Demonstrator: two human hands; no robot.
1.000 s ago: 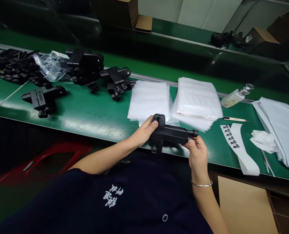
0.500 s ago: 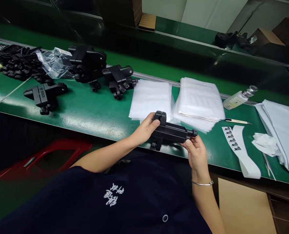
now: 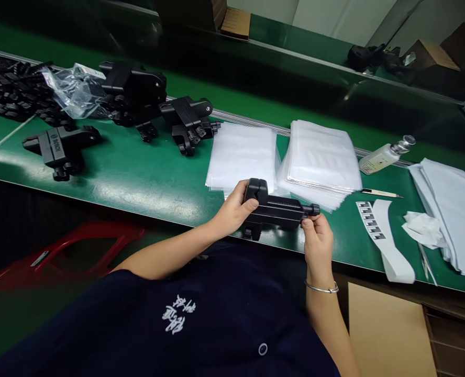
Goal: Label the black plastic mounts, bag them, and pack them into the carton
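I hold a black plastic clamp holder (image 3: 275,209) level just above the near edge of the green bench (image 3: 146,178). My left hand (image 3: 232,209) is closed round its thick left end, thumb on top. My right hand (image 3: 314,238) pinches the narrow right tip between thumb and fingers. A silver bangle sits on my right wrist. Directly behind the holder lie two stacks of clear plastic bags (image 3: 242,154), (image 3: 321,157).
More black holders (image 3: 59,146), (image 3: 189,123) and a crumpled plastic bag (image 3: 73,91) lie at the left. To the right are a small bottle (image 3: 385,154), a pen (image 3: 379,193), a label strip (image 3: 385,235), crumpled tissue (image 3: 423,225) and white sheets (image 3: 452,209). A red stool (image 3: 67,251) stands below.
The holder has tilted slightly and moved a little up and toward the bags. Both hands keep the same grip on its ends.
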